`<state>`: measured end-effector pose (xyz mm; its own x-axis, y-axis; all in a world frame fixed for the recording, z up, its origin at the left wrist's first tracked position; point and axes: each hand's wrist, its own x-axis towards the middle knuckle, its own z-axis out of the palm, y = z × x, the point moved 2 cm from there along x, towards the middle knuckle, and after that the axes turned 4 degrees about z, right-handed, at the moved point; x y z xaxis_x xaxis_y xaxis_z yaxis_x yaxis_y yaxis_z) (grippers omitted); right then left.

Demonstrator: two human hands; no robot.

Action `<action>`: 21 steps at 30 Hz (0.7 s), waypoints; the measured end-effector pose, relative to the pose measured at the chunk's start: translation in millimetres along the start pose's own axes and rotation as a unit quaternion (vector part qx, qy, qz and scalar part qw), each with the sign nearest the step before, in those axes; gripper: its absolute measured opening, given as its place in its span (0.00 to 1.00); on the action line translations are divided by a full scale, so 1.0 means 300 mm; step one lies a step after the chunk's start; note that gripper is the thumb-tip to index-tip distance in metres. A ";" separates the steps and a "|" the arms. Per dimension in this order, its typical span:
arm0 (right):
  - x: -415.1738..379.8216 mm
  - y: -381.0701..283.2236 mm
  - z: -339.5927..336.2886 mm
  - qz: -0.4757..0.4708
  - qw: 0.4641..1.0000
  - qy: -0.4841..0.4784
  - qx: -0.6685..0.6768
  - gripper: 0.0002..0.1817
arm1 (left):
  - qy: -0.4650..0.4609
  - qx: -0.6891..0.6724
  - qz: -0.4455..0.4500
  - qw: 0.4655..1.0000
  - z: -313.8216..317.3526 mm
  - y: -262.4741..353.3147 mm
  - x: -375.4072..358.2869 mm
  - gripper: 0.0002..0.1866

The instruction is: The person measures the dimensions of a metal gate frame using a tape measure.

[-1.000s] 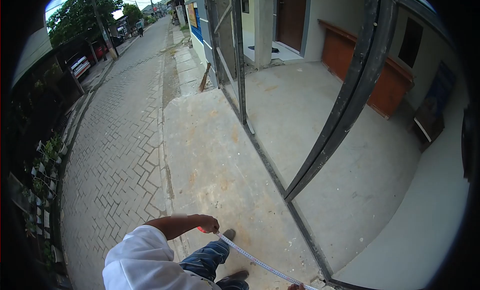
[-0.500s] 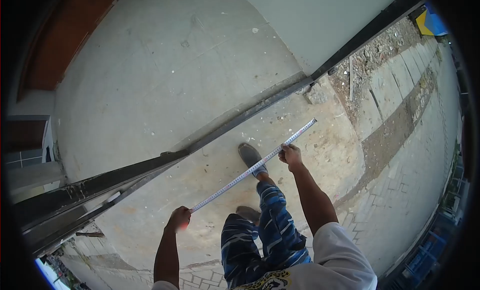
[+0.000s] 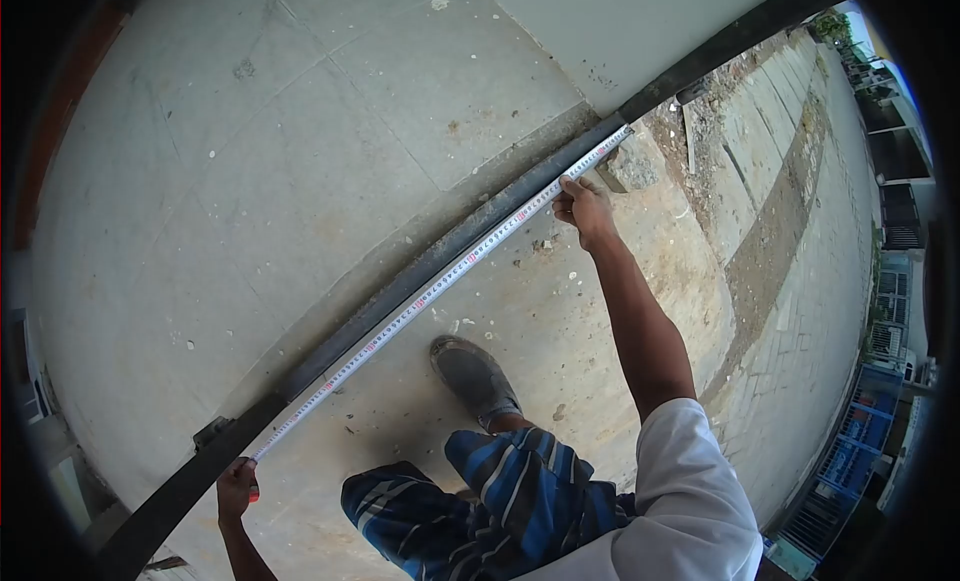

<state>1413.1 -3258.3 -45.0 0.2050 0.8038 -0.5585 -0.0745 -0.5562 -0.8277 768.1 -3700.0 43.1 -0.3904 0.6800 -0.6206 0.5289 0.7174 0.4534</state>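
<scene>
The tape measure point(image 3: 447, 281) lies along the outer edge of the metal rail point(image 3: 440, 259); whether it touches throughout cannot be told. The person's right hand point(image 3: 590, 216) has its fingers pinched on the strip near its tip, and the left hand point(image 3: 235, 489) has its fingers closed round the red case point(image 3: 254, 494). For a true reading, the person would do best to pull evenly, without twist, parallel to the rail. Broken concrete point(image 3: 632, 169) crowds the tip beside the wall point(image 3: 640, 41), while the shoe side offers more room for shifting
</scene>
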 end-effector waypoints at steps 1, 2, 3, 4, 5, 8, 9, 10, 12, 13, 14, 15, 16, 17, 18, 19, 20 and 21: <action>0.017 -0.006 0.013 -0.006 1.000 -0.003 0.001 0.08 | 0.005 -0.003 0.004 1.000 0.011 -0.010 0.031 0.12; 0.026 -0.015 0.025 -0.013 1.000 0.006 0.006 0.08 | 0.022 0.013 0.027 0.999 0.018 -0.035 0.057 0.11; 0.029 -0.021 0.033 -0.017 1.000 0.014 0.010 0.08 | 0.038 0.030 0.048 0.998 0.026 -0.054 0.077 0.10; 0.030 -0.030 0.036 -0.013 1.000 0.015 0.011 0.09 | 0.041 0.027 0.048 0.998 0.044 -0.064 0.096 0.10; 0.020 -0.037 0.039 -0.016 1.000 0.009 0.009 0.09 | 0.068 0.006 0.084 0.994 0.059 -0.069 0.112 0.10; 0.035 -0.019 0.039 -0.019 0.999 0.040 0.001 0.08 | 0.094 -0.017 0.101 0.990 0.068 0.025 0.083 0.09; 0.058 -0.007 0.028 -0.021 0.999 0.030 0.001 0.09 | 0.156 0.008 0.186 0.970 0.093 0.063 0.071 0.11; 0.066 -0.007 0.026 -0.023 0.999 0.043 -0.016 0.09 | 0.093 0.057 0.118 0.987 0.072 0.067 0.057 0.13; 0.092 0.001 0.013 -0.018 0.998 0.056 -0.032 0.12 | 0.059 0.009 0.065 0.996 0.083 0.069 0.052 0.17; 0.160 0.029 -0.025 -0.020 0.998 0.042 -0.040 0.14 | 0.111 0.102 0.142 0.978 0.090 0.060 0.049 0.17; 0.140 0.018 -0.014 -0.015 0.997 0.058 -0.039 0.14 | 0.106 0.117 0.136 0.978 0.090 0.035 0.052 0.17; 0.156 0.025 -0.023 -0.008 0.998 0.055 -0.039 0.13 | 0.140 0.151 0.182 0.962 0.099 0.031 0.054 0.18; 0.208 0.041 -0.056 -0.003 0.999 0.032 -0.037 0.13 | 0.138 0.147 0.128 0.971 0.107 0.053 0.036 0.18; 0.169 0.034 -0.041 -0.016 0.998 0.039 -0.046 0.12 | 0.109 0.132 0.081 0.982 0.108 0.064 0.036 0.17; 0.201 0.050 -0.065 -0.007 0.999 0.021 -0.032 0.12 | 0.141 0.166 0.126 0.968 0.120 0.048 0.038 0.17; 0.246 0.063 -0.096 0.003 1.000 0.007 -0.017 0.12 | 0.152 0.159 0.112 0.969 0.129 0.033 0.037 0.17; 0.250 0.060 -0.105 0.005 1.000 0.004 -0.017 0.12 | 0.153 0.160 0.121 0.968 0.132 0.030 0.040 0.17; 0.250 0.059 -0.107 0.008 1.000 0.001 -0.016 0.12 | 0.152 0.162 0.131 0.966 0.130 0.025 0.043 0.17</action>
<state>1458.3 -3214.7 -99.7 0.2063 0.7946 -0.5710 -0.0463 -0.5750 -0.8169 796.4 -3691.8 13.7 -0.3888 0.8798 -0.2735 0.8283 0.4638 0.3144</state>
